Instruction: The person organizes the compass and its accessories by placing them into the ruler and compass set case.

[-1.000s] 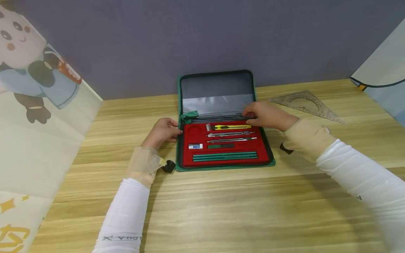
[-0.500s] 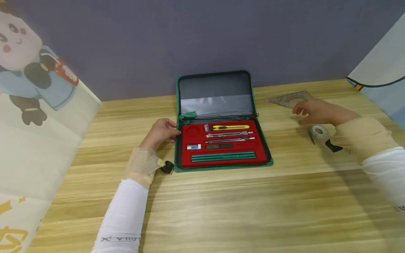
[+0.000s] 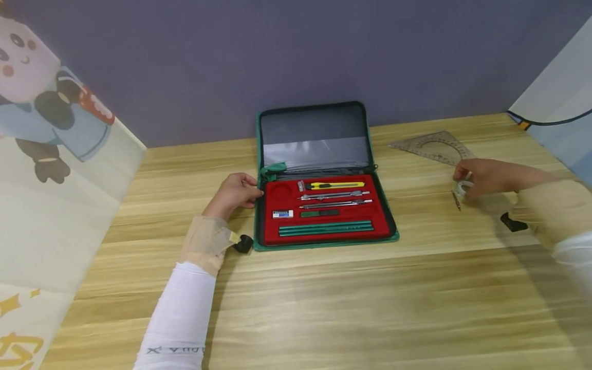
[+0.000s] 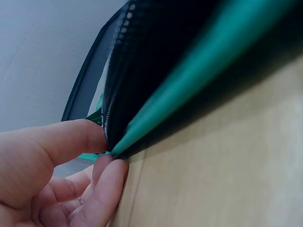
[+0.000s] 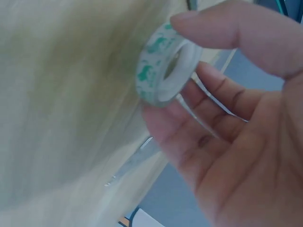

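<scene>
A green zip case (image 3: 315, 125) lies unfolded on the table, its lid raised against the back panel. At its left edge, my left hand (image 3: 233, 195) pinches the zippered border (image 4: 110, 125) between thumb and fingers. My right hand (image 3: 492, 176), off to the case's right, grips a small roll of tape (image 5: 154, 71) with green prints, thumb on one side and fingers on the other. In the red tray (image 3: 333, 238) sit a yellow utility knife (image 3: 339, 185), a pencil sharpener (image 3: 301, 186), compasses (image 3: 335, 195), an eraser (image 3: 283, 214), a dark green strip (image 3: 320, 213) and green pencils (image 3: 326, 228).
A clear set square (image 3: 432, 145) lies flat behind my right hand. A small thin metal piece (image 3: 457, 201) lies beside the tape roll. The grey panel (image 3: 296, 56) closes off the table's back, and a printed wall hanging (image 3: 46, 205) stands at left.
My right hand has left the case's right hinge side, moved right past the set square and taken hold of the tape roll. My left hand stays at the case's left edge.
</scene>
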### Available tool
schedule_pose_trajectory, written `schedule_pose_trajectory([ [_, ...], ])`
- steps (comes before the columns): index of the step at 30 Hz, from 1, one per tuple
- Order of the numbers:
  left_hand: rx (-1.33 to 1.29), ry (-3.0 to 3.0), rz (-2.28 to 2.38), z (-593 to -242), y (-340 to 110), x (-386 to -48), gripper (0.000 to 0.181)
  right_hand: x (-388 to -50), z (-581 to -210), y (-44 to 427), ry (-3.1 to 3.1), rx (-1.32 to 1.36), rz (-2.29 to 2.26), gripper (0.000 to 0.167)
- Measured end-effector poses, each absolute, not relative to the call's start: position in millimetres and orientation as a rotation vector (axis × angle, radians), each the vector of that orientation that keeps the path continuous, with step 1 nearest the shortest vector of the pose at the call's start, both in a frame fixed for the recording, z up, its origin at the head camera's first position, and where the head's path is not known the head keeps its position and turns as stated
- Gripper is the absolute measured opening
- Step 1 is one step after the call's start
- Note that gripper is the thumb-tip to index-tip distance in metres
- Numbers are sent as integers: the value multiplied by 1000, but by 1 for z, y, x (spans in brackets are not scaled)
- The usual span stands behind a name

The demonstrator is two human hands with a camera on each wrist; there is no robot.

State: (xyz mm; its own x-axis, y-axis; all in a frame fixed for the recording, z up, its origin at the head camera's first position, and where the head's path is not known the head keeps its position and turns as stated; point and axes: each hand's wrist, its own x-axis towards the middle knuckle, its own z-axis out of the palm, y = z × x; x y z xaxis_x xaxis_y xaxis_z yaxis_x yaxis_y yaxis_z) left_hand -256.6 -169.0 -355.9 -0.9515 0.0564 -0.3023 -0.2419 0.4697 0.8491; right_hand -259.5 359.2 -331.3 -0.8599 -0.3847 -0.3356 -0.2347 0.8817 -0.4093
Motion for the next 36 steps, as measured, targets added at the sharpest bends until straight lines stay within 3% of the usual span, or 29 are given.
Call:
schedule_pose_trajectory([
  [6,-146,2437,1480,-356,-168,-257,36,-259,-334,362,2676,-457,-502,34],
  [14,-162,2436,1473,-357,-170,-256,36,-261,-326,347,2711,-521,-554,36],
  [28,-138,2430,1516,-359,-162,-258,36,-262,-305,247,2613,-822,-609,40],
  [36,-156,2431,1498,-357,-159,-259,36,-268,-300,189,2563,-992,-593,30],
])
